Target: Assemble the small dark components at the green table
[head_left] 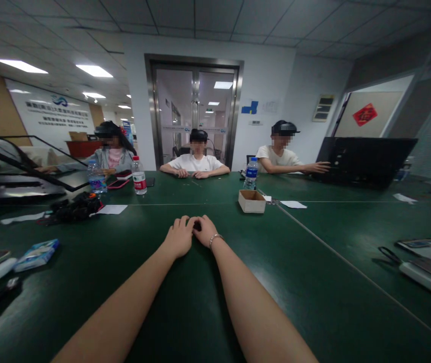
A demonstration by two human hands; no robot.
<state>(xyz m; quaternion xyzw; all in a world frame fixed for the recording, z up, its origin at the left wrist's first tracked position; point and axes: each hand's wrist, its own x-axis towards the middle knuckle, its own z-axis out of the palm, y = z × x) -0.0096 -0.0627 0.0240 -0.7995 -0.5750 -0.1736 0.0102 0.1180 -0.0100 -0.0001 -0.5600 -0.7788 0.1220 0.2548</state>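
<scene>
Both my hands rest close together over the green table (215, 312), arms stretched forward. My left hand (179, 236) is closed, with its fingers bent and its tips reaching toward the right hand. My right hand (205, 232), a bracelet (214, 239) at its wrist, is curled closed beside it, the fingertips meeting or almost meeting the left ones. A small dark patch shows between the fingers; whether it is an object or shadow I cannot tell. Nearest to the hands, further off to the right, stands a small open cardboard box (252, 201).
A red-capped bottle (139, 176) and blue-labelled bottles (97, 177) (251, 174) stand across the table. Black gear (73, 207) and a blue-white packet (37, 254) lie left. A black monitor (364, 160) stands right, near one co-worker (279, 156); another person (197, 160) sits opposite.
</scene>
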